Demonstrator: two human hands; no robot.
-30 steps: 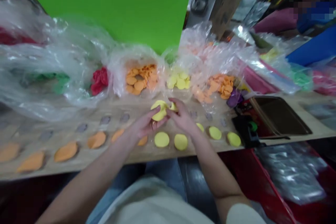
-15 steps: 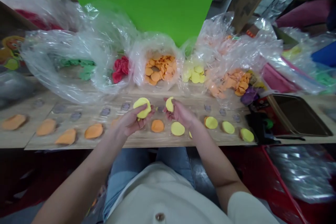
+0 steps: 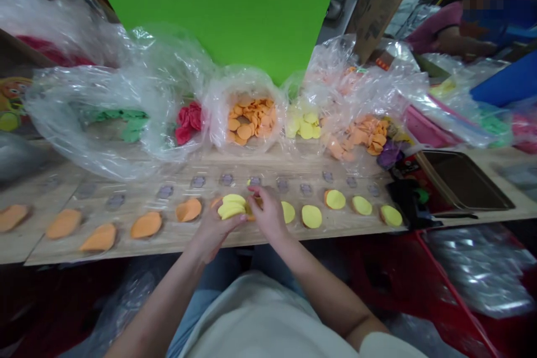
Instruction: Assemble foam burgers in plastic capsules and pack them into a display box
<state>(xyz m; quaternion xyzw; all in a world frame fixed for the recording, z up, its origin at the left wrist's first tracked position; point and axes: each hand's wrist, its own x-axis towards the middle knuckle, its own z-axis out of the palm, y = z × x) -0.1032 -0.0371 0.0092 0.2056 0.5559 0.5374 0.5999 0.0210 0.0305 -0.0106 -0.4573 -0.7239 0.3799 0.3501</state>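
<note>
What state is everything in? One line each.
Left hand: closed on a fanned yellow disc stack
Right hand: fingers bent beside the stack; grip unclear
Left row of orange discs: laid out, some curled
Right row of yellow discs: laid out, orange edges under some
Clear bag of orange discs: open
Red pieces: bunched
Brown tray: lying on the table

Yellow discs (image 3: pixel 232 207) — in left fingers (image 3: pixel 234 221)
</note>
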